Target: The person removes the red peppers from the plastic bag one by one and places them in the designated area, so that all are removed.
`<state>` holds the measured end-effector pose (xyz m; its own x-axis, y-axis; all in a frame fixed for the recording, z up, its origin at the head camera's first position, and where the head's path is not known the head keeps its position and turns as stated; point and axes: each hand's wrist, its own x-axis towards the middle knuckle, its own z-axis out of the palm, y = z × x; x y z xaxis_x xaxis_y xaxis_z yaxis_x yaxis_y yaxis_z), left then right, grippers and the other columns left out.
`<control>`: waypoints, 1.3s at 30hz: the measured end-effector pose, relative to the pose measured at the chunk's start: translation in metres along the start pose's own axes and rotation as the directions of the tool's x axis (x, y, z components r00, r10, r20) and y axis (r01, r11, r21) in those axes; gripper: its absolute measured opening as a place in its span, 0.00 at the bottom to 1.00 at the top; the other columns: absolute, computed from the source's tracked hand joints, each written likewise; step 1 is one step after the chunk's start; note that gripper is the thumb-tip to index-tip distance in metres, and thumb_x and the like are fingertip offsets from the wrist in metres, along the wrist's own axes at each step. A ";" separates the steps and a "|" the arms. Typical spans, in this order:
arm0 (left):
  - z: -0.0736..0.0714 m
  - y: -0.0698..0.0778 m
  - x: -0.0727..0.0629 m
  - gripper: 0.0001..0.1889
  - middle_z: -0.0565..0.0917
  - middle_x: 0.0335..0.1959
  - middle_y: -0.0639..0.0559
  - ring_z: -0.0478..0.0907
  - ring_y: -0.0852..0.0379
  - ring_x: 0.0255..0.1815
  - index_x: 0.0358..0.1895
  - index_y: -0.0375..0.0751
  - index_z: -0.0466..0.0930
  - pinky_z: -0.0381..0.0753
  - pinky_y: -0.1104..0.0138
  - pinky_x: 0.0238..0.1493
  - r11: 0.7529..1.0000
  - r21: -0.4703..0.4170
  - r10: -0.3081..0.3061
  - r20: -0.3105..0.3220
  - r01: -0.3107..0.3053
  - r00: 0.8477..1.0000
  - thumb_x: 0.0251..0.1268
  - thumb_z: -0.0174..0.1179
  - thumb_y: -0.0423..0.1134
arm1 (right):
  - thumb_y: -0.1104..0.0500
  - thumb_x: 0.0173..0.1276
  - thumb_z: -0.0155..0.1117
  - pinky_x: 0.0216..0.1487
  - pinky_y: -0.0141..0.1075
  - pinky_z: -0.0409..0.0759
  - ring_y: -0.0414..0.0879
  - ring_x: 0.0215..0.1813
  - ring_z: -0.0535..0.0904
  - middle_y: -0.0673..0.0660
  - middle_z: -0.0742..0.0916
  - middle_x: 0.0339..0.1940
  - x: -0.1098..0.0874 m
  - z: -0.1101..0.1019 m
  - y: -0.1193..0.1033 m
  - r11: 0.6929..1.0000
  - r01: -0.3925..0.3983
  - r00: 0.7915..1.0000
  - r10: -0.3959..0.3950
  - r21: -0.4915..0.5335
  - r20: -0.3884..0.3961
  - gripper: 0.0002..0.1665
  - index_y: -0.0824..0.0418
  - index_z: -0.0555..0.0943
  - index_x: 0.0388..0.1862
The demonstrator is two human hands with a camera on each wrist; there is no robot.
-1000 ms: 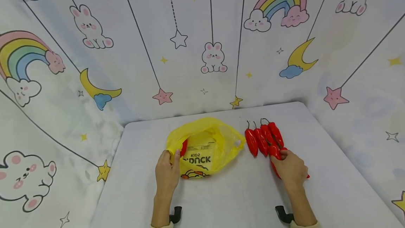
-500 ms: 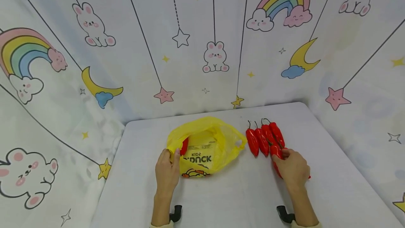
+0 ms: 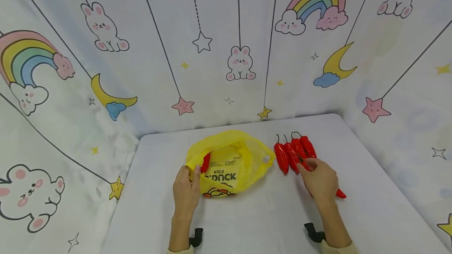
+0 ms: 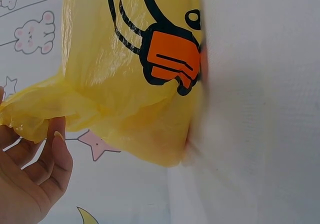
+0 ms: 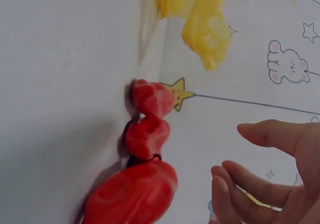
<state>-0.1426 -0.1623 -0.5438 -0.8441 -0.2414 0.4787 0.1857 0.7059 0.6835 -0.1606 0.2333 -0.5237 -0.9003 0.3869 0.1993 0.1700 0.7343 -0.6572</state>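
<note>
A yellow plastic bag [image 3: 226, 140] with a printed duck lies on the table, its mouth spread toward the head camera. At its near left edge, my left hand [image 3: 186, 189] grips the rim; the left wrist view shows fingers [image 4: 60, 156] curled at the gathered plastic [image 4: 32, 109]. Inside the bag a red chili pepper [image 3: 205, 163] shows. My right hand [image 3: 320, 181] is over several red chili peppers [image 3: 281, 158] to the right of the bag. In the right wrist view its thumb [image 5: 267, 134] and fingers stand apart with nothing between them. It hides part of the nearer peppers.
White cloth covers the table [image 3: 247, 226]. Behind it rises a white backdrop [image 3: 152, 69] printed with rabbits, stars and rainbows. One pepper's tip [image 3: 340, 194] pokes out right of my right hand. Black curved pieces [image 3: 314, 233] show by both wrists.
My right hand has shifted slightly up and left over the peppers, baring the tip of one at its right. The left hand and the bag stay put.
</note>
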 end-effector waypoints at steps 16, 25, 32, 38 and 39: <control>-0.005 -0.001 0.002 0.18 0.77 0.35 0.52 0.72 0.58 0.33 0.46 0.36 0.79 0.77 0.64 0.34 1.000 -0.018 -0.018 -0.003 0.018 1.000 0.81 0.56 0.51 | 0.47 0.68 0.75 0.42 0.43 0.87 0.54 0.50 0.83 0.57 0.89 0.49 0.000 0.018 -0.072 0.989 0.089 0.980 -0.108 0.117 0.168 0.25 0.58 0.86 0.59; -0.006 -0.001 0.002 0.18 0.77 0.34 0.51 0.71 0.58 0.32 0.44 0.37 0.79 0.77 0.65 0.33 0.999 -0.030 -0.022 -0.005 0.022 1.000 0.81 0.56 0.51 | 0.47 0.68 0.75 0.43 0.40 0.87 0.49 0.45 0.85 0.52 0.90 0.42 0.004 0.048 -0.105 0.969 0.157 0.929 -0.210 0.189 0.306 0.17 0.56 0.88 0.49; -0.005 0.000 0.002 0.19 0.77 0.34 0.52 0.72 0.59 0.32 0.45 0.37 0.79 0.78 0.66 0.33 0.999 -0.030 -0.022 -0.002 0.022 1.000 0.82 0.55 0.52 | 0.48 0.66 0.77 0.41 0.40 0.86 0.46 0.40 0.86 0.49 0.90 0.37 0.006 0.063 -0.122 0.953 0.197 0.894 -0.271 0.230 0.357 0.14 0.55 0.90 0.42; -0.005 0.000 0.002 0.19 0.77 0.34 0.53 0.71 0.59 0.31 0.44 0.38 0.79 0.76 0.66 0.32 0.999 -0.030 -0.023 -0.005 0.023 1.000 0.82 0.55 0.52 | 0.47 0.67 0.77 0.44 0.40 0.86 0.45 0.40 0.85 0.47 0.90 0.36 0.013 0.078 -0.131 0.938 0.179 0.845 -0.301 0.297 0.442 0.13 0.54 0.90 0.43; -0.005 0.000 0.002 0.19 0.76 0.33 0.53 0.71 0.59 0.31 0.43 0.38 0.79 0.76 0.66 0.32 0.999 -0.031 -0.024 -0.005 0.024 1.000 0.82 0.55 0.52 | 0.47 0.67 0.77 0.44 0.40 0.86 0.45 0.40 0.85 0.47 0.90 0.36 0.015 0.080 -0.132 0.935 0.170 0.840 -0.302 0.311 0.450 0.13 0.54 0.91 0.42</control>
<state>-0.1414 -0.1662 -0.5401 -0.8457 -0.2619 0.4650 0.1811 0.6788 0.7116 -0.2284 0.0980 -0.4923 -0.9882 -0.1481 0.0386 -0.1183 0.5793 -0.8065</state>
